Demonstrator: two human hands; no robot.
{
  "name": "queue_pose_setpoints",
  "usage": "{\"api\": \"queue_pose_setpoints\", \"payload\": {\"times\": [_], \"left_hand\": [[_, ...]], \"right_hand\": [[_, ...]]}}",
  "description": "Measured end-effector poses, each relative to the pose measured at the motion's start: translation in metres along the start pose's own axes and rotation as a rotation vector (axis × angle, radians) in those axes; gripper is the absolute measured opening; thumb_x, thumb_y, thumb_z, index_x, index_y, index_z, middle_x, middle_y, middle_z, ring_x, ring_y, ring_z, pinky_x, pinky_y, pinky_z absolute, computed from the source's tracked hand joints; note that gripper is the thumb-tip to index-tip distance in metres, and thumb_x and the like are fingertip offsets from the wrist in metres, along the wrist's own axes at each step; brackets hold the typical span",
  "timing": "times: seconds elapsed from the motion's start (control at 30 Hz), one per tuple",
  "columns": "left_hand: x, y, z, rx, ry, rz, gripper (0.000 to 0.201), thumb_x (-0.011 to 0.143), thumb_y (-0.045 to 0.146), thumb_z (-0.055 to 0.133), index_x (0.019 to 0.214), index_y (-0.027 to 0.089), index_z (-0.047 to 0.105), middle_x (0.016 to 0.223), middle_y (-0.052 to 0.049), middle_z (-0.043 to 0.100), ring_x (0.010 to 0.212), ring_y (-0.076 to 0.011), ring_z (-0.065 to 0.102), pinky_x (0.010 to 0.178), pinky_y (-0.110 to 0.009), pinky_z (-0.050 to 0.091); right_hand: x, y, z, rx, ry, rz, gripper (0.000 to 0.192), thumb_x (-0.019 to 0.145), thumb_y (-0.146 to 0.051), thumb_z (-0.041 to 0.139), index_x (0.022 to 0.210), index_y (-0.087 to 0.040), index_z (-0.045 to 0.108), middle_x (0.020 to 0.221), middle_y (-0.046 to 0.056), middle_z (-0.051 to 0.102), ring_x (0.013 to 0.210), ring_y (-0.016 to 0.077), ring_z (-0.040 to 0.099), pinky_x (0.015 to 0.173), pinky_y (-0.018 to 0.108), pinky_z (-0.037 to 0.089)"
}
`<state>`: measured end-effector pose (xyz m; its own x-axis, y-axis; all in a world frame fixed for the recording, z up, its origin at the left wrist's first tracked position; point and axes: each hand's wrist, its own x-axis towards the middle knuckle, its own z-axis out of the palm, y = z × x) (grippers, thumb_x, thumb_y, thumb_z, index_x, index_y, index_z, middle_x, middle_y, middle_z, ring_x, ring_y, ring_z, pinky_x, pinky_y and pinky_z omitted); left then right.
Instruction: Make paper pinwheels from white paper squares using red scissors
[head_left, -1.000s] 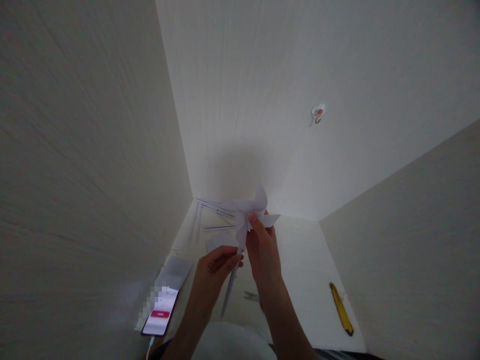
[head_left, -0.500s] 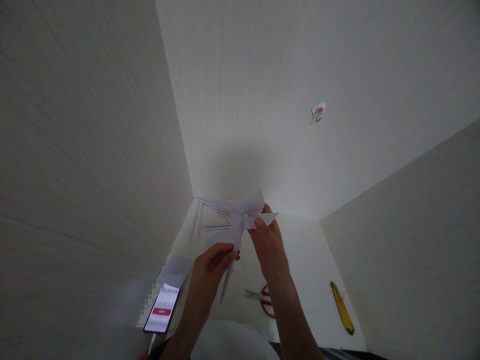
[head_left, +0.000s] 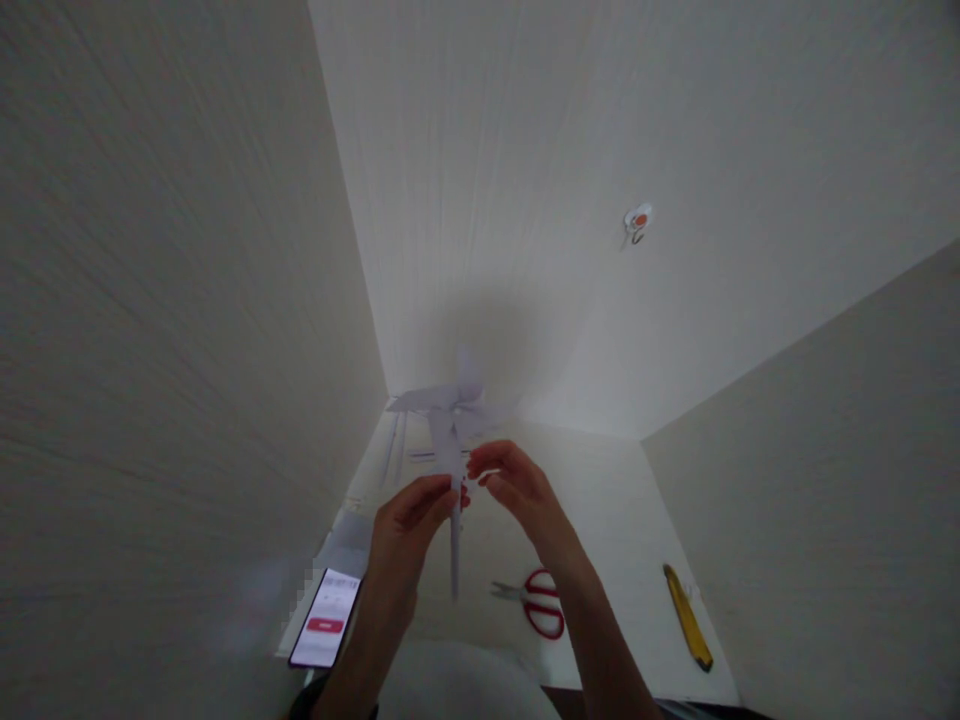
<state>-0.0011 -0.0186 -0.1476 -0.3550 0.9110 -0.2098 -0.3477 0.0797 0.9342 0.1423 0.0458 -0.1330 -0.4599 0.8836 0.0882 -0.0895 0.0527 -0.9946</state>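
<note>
A white paper pinwheel (head_left: 448,412) on a thin paper stick is held upright above a white table (head_left: 615,510). My left hand (head_left: 415,515) pinches the stick just below the blades. My right hand (head_left: 514,482) hovers right next to the stick with fingers curled and thumb and forefinger nearly together; whether it touches the stick is unclear. The blades look blurred.
On the table lie red-handled scissors (head_left: 538,603), a yellow utility knife (head_left: 686,618), a lit phone (head_left: 325,618) at the left front edge, and paper strips (head_left: 409,445) at the back. Pale walls close in on three sides; a small hook (head_left: 637,221) is on the back wall.
My right hand let go of the pinwheel's blades and dropped beside the stick. The pinwheel shifted left and now stands upright; the scissors are uncovered.
</note>
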Motion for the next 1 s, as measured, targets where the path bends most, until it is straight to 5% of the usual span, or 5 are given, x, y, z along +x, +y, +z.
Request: {"api": "queue_pose_setpoints", "payload": {"times": [0.1,0.23,0.37,1.0], "left_hand": [[0.006,-0.003,-0.002,-0.013,0.015,0.001,0.015,0.067,0.028,0.079,0.079,0.019,0.077,0.078,-0.002,0.078,0.077,-0.0171,0.071,0.074,-0.023,0.055],[0.017,-0.013,-0.006,-0.038,0.041,-0.015,0.020,0.067,0.030,0.080,0.084,0.018,0.078,0.082,-0.004,0.079,0.078,-0.0175,0.071,0.075,-0.025,0.056],[0.025,-0.024,-0.012,-0.055,0.051,-0.048,0.027,0.065,0.030,0.082,0.088,0.017,0.077,0.089,-0.006,0.079,0.082,-0.0197,0.072,0.079,-0.029,0.057],[0.048,-0.014,0.012,0.054,-0.236,-0.171,0.023,0.062,0.029,0.082,0.082,0.018,0.076,0.082,-0.006,0.078,0.079,-0.0224,0.072,0.080,-0.034,0.057]], "right_hand": [[-0.017,0.030,0.003,-0.123,-0.118,0.148,0.011,0.077,-0.025,0.071,0.087,-0.021,0.070,0.082,0.001,0.068,0.073,0.0155,0.061,0.069,0.028,0.046],[-0.041,0.063,0.009,-0.248,-0.086,0.304,0.008,0.073,-0.011,0.068,0.078,-0.018,0.069,0.060,-0.006,0.054,0.056,0.0104,0.046,0.058,0.024,0.036],[-0.053,0.078,0.012,-0.285,-0.067,0.374,0.010,0.072,-0.008,0.067,0.075,-0.017,0.067,0.059,-0.006,0.053,0.057,0.0106,0.048,0.060,0.023,0.036],[-0.051,0.055,0.007,-0.255,0.150,0.345,0.009,0.073,-0.012,0.066,0.073,-0.020,0.062,0.068,-0.003,0.061,0.064,0.0140,0.057,0.065,0.026,0.045]]}}
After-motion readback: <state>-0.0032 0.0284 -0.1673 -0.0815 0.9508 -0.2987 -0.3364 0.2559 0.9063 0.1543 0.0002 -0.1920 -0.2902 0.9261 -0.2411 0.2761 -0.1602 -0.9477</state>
